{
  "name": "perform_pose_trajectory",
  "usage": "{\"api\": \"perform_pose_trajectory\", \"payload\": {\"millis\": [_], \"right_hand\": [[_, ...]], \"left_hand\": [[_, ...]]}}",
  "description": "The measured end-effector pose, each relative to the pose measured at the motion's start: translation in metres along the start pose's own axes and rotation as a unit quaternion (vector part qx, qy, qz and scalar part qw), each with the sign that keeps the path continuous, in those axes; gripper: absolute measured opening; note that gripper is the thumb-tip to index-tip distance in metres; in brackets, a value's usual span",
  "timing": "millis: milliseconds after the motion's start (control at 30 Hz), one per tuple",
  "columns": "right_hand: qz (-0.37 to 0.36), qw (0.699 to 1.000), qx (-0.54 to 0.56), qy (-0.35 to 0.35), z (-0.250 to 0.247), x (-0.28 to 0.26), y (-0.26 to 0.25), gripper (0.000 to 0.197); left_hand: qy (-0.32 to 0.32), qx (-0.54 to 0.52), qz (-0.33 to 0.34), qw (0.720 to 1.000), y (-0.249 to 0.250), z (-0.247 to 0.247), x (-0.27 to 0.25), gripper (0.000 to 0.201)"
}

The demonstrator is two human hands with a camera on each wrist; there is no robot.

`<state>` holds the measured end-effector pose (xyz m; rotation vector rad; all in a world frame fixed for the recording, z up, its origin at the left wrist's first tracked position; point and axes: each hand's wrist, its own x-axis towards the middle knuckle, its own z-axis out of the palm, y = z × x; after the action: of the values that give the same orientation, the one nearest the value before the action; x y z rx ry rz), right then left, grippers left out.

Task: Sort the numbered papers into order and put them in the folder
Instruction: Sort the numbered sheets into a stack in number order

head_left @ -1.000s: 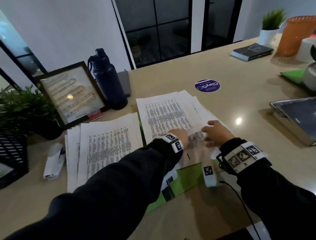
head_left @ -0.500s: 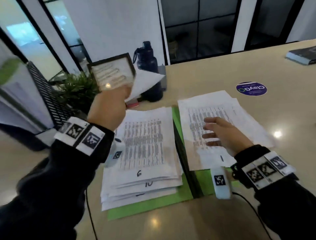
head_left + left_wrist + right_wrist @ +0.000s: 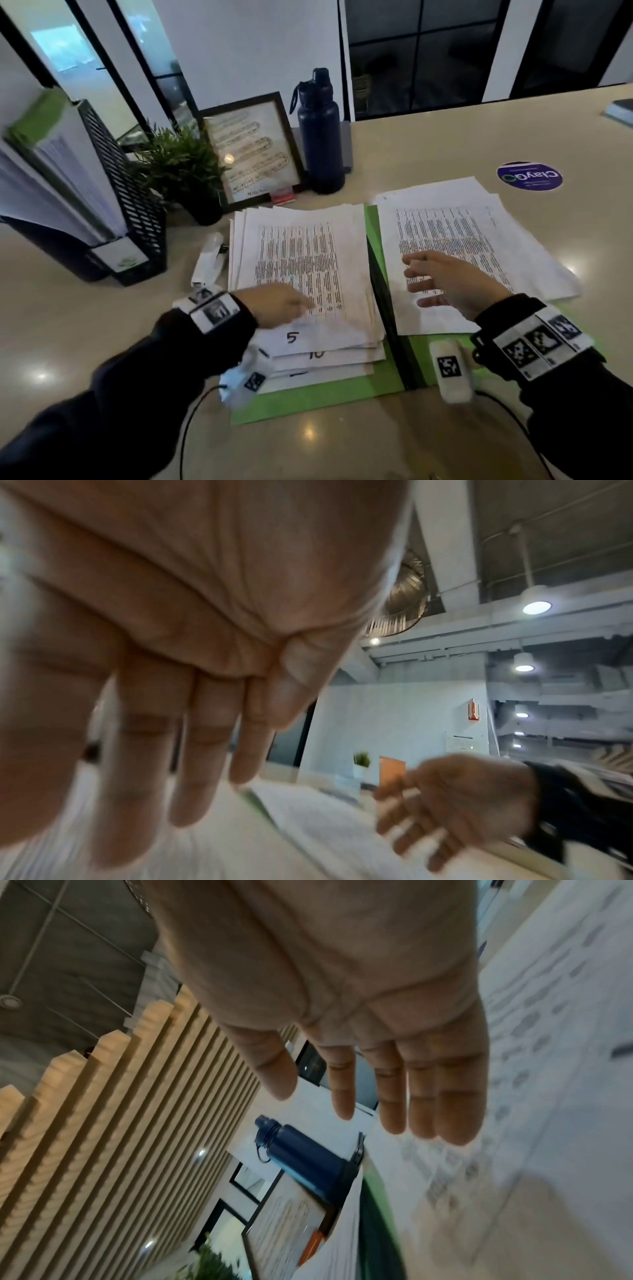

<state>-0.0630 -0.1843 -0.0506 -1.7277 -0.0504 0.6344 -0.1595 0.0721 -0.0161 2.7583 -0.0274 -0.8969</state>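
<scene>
An open green folder (image 3: 318, 397) lies flat on the desk. On its left half sits a stack of printed papers (image 3: 301, 260); the top sheet is marked 5, and a 10 shows on one below. A second, looser pile of papers (image 3: 455, 233) covers the right half. My left hand (image 3: 277, 305) lies over the lower left of the left stack with straight fingers (image 3: 202, 750) and holds nothing. My right hand (image 3: 442, 281) hovers over the lower part of the right pile, fingers (image 3: 394, 1093) spread and straight, empty.
Behind the papers stand a dark blue bottle (image 3: 320, 137), a framed picture (image 3: 253, 154) and a small plant (image 3: 178, 164). A black mesh file rack (image 3: 113, 192) with papers is at the left. A white object (image 3: 209, 260) lies beside the left stack. A round purple sticker (image 3: 529, 176) is at the right.
My left hand carried a sheet from the right pile across and laid it on the left stack, so the top number went from 6 to 5. The hand now lies flat, empty.
</scene>
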Motion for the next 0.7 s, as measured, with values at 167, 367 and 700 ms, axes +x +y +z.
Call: {"api": "perform_pose_trajectory", "payload": {"millis": [167,367,700], "right_hand": [[-0.005,0.99,-0.038,0.134,-0.048,-0.003,0.008,0.015],[0.057,0.973,-0.059,0.216,-0.104,-0.027,0.032,0.02],[0.087,0.976,-0.122,0.159,-0.111,-0.042,0.044,0.007]], "left_hand": [[0.176,-0.124,0.024,0.976,0.018,-0.067,0.007,0.037],[0.11,-0.069,0.147,0.981,0.108,-0.052,0.051,0.043],[0.06,0.223,0.154,0.961,0.192,0.041,0.113,0.107]]}}
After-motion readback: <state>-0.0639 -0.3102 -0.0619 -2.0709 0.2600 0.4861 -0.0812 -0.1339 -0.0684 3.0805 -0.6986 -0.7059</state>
